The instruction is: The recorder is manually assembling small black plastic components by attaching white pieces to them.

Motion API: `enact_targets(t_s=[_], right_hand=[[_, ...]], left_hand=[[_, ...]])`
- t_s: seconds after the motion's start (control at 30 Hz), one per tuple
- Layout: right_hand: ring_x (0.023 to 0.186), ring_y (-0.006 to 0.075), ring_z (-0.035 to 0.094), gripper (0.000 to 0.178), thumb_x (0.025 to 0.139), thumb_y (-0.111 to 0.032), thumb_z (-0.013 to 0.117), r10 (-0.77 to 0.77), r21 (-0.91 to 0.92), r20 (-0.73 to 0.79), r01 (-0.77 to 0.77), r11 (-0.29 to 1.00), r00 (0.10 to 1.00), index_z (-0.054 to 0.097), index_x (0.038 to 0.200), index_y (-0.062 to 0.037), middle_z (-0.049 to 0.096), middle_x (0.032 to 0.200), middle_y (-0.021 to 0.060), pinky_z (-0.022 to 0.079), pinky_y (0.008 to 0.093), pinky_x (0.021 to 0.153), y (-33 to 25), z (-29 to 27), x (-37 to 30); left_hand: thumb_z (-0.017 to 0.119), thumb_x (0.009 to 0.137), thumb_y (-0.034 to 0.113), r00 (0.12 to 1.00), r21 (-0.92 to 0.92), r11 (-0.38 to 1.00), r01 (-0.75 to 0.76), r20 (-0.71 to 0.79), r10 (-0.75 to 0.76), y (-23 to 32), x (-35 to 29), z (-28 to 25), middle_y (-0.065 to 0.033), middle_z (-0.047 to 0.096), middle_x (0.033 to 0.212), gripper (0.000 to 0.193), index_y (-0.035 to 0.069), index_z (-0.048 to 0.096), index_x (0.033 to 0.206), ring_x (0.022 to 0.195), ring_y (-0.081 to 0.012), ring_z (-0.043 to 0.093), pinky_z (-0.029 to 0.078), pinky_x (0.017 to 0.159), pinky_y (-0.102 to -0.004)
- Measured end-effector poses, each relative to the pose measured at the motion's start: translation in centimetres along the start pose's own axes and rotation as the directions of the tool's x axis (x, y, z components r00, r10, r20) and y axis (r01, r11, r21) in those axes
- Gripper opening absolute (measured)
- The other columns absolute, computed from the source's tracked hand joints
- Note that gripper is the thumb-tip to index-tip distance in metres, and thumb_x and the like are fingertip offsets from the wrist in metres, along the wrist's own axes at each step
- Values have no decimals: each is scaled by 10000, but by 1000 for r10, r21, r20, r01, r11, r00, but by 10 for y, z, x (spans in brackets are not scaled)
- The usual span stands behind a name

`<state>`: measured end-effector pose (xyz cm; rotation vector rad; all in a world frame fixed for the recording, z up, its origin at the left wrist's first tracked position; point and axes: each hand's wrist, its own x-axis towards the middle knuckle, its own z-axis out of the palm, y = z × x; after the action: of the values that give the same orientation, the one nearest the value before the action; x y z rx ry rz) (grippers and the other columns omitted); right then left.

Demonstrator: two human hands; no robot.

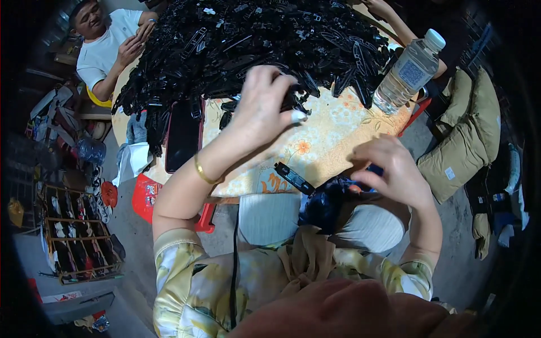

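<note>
A large heap of black plastic parts (242, 50) covers the far half of the table. My left hand (260, 107) reaches over the heap's near edge, its thumb, wrapped in white at the tip, held apart from the curved fingers. Nothing shows gripped in it. One long black plastic part (295, 178) lies alone at the table's near edge, between my hands. My right hand (391, 169) hovers at the near right edge with thumb and blurred fingers apart. Just below it, a shiny dark blue thing (321, 208), perhaps a bag, sits between my knees.
A clear bottle with a pale cap (408, 70) stands at the table's right. A dark phone (184, 135) lies on the left. The table has a flowered cloth (338, 121). Another person (110, 45) sits far left; another arm (394, 19) reaches in far right. Full tan sacks (465, 135) stand right.
</note>
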<state>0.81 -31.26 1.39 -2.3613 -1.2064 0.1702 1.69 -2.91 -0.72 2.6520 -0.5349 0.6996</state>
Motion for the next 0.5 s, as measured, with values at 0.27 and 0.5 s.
enact_targets(t_s=[0.27, 0.5], right_hand=[[865, 308, 613, 246, 748, -121, 692, -211, -176, -329, 160, 971, 921, 638, 975, -42, 633, 940, 128, 498, 377, 734, 26, 57, 95], [788, 304, 602, 239, 732, -146, 719, -91, -16, -296, 90, 996, 951, 645, 923, -23, 605, 838, 113, 481, 382, 683, 33, 61, 112]], left_hand=[[668, 694, 23, 987, -28, 998, -60, 151, 64, -1, -8, -1, -156, 514, 1102, 461, 33, 565, 1144, 1003, -328, 495, 439, 885, -385], [603, 692, -19, 993, -75, 997, 5, 122, 4, 0, -15, 8, -186, 495, 1023, 508, 8, 447, 1175, 952, -360, 512, 450, 841, -413]])
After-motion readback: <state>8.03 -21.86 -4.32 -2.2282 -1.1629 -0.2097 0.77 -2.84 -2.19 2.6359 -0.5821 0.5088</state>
